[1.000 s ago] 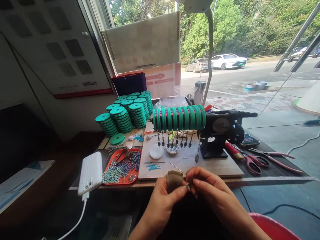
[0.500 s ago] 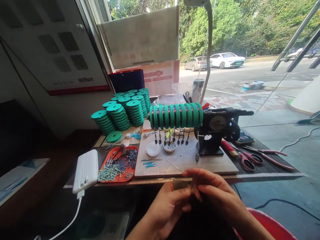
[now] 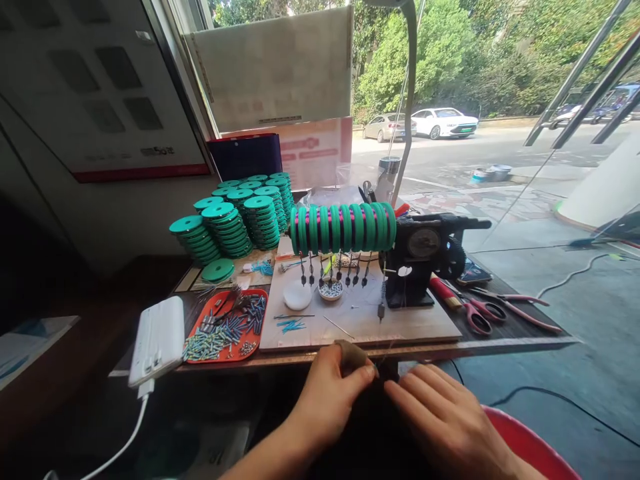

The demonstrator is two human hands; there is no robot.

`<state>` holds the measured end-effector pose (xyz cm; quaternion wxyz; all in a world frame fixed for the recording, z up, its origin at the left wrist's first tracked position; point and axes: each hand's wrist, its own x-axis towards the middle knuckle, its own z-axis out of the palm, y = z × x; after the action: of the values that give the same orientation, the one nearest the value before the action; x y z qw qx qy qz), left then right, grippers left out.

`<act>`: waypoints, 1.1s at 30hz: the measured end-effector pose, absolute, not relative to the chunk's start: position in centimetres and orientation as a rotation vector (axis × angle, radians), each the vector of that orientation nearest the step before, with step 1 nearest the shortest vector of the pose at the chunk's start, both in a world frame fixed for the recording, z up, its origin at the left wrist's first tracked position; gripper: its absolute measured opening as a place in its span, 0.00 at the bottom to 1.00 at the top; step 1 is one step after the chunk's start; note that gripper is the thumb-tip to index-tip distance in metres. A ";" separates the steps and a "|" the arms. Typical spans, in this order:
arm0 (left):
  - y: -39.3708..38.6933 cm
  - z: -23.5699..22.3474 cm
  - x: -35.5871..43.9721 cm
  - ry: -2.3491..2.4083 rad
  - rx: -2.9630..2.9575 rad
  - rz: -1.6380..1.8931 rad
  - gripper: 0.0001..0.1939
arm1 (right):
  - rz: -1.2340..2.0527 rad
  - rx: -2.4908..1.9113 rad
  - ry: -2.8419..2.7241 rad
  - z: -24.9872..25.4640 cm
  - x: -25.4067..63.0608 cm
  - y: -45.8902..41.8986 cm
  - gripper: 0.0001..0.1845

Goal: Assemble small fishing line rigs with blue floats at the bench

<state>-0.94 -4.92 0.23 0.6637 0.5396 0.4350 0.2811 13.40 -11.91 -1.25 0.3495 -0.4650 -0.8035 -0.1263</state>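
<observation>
At the table's front edge, my left hand (image 3: 336,395) is closed in a pinch, thumb against index finger. A brownish covering (image 3: 351,355) wraps that index finger. Something tiny and thin sticks out at the pinch, too small to name. Just to the right, my right hand (image 3: 440,412) is turned back-up, its fingers bent and close together; whatever they hold is hidden. A thin metal rod (image 3: 339,327) lies on the wooden board (image 3: 425,333) beyond the hands. Above the board, a row of green spools (image 3: 344,228) wound with purple sits on a black winding machine (image 3: 417,260), small dark weights hanging below.
Left on the table are a red tray (image 3: 227,357) of small parts, a white power bank (image 3: 159,340) with cable, and stacked green spools (image 3: 220,227). A white bowl of beads (image 3: 331,289) stands on the board. Scissors (image 3: 483,315) and pliers (image 3: 530,310) lie right.
My hands have come apart: the right moved right and down, turning back-up, while the left shifted slightly left. The whole view has swung a little to the right.
</observation>
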 end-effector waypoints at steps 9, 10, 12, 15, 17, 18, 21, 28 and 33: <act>-4.6 0.5 -2.3 0.822 1.261 0.722 0.05 | -0.086 -1.012 -2.675 4.7 13.6 -5.3 0.09; -4.5 0.6 -2.4 0.814 1.218 0.701 0.05 | -0.082 -0.995 -2.700 4.8 13.5 -4.9 0.08; -4.1 0.7 -2.5 0.813 1.175 0.671 0.06 | -0.105 -0.991 -2.703 4.8 13.3 -4.6 0.08; -4.0 0.6 -2.3 0.813 1.214 0.711 0.07 | -0.103 -1.080 -2.694 4.8 13.1 -4.7 0.08; -4.1 0.6 -2.0 0.845 1.294 0.807 0.06 | -0.058 -1.188 -2.700 4.9 12.9 -4.7 0.06; -4.2 0.6 -1.8 0.872 1.348 0.860 0.06 | -0.030 -1.257 -2.700 5.0 12.8 -4.6 0.06; -4.7 0.5 -1.4 1.002 1.559 0.970 0.05 | 0.059 -1.525 -2.650 5.7 12.3 -4.3 0.05; -5.0 -0.6 -1.2 1.062 2.312 1.516 0.07 | 0.209 -1.733 -2.444 7.7 11.6 -3.3 0.09; -4.3 -0.8 -1.6 0.847 2.610 1.512 0.10 | 0.316 -1.716 -2.453 7.7 12.1 -2.0 0.05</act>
<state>-1.65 -4.28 -0.77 0.0043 0.8331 0.2703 0.4825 12.12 -2.04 7.67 0.0656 -0.5690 -0.8130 0.1048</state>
